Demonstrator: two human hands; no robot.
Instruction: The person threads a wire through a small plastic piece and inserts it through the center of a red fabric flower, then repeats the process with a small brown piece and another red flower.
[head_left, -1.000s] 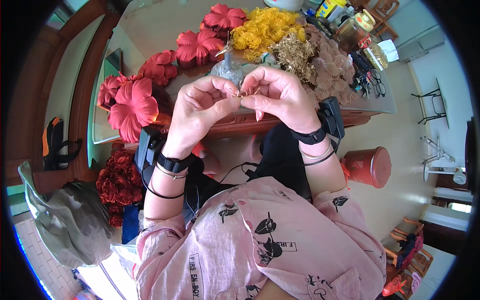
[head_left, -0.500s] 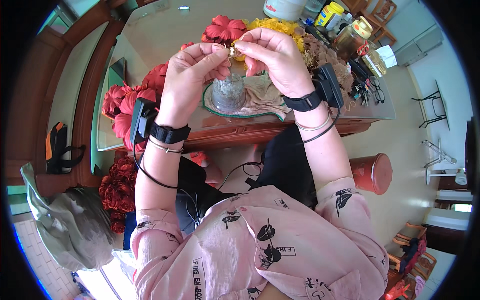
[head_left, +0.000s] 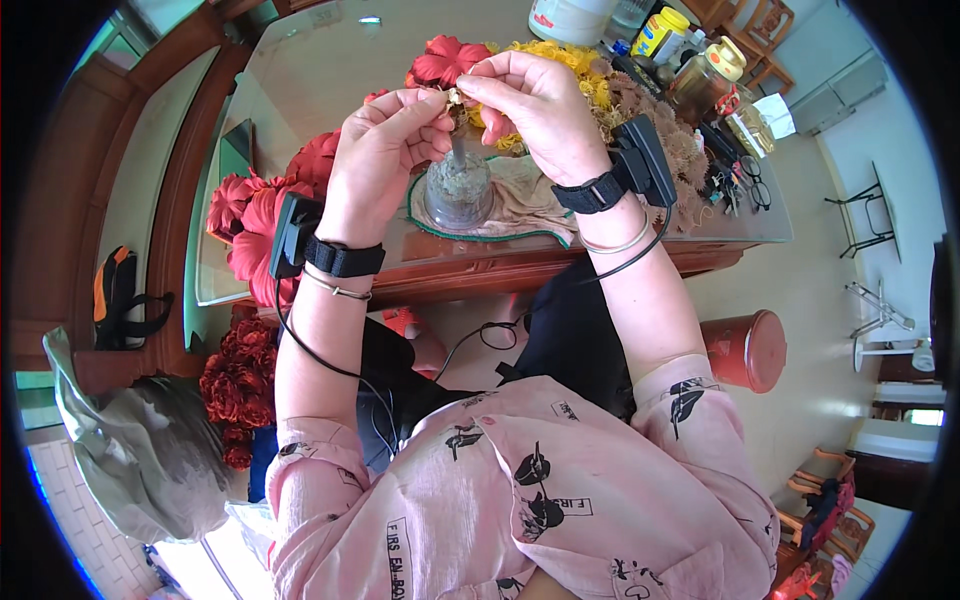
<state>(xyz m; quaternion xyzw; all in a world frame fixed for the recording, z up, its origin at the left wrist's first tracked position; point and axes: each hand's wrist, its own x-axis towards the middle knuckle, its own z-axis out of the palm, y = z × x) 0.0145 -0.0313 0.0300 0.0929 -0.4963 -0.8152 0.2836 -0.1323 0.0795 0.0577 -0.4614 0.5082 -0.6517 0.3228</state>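
My left hand [head_left: 390,140] and my right hand [head_left: 540,105] meet above the table, thumbs and fingertips pinched together. Between them is a small pale-gold piece [head_left: 454,98]; its kind is too small to make out. Both hands grip it from opposite sides. Right under it, a thin dark stem [head_left: 459,150] stands up out of a clear, dome-shaped base [head_left: 458,195] with a grey, grainy filling. That base rests on a beige cloth [head_left: 525,195] with a green edge. Behind my fingers lies a red artificial flower [head_left: 448,62].
Red artificial flowers [head_left: 265,225] lie at the table's left, beside a dark phone-like slab [head_left: 237,148]. Yellow flowers [head_left: 560,55] and brown dried-looking flowers [head_left: 650,130] are behind and right. Jars [head_left: 700,75], glasses [head_left: 757,182] and a red bin [head_left: 745,350] stand farther right.
Both hands stay pinched at the small piece, which has shifted slightly left and up. My right hand and wrist have moved a little left, showing more of the stem.
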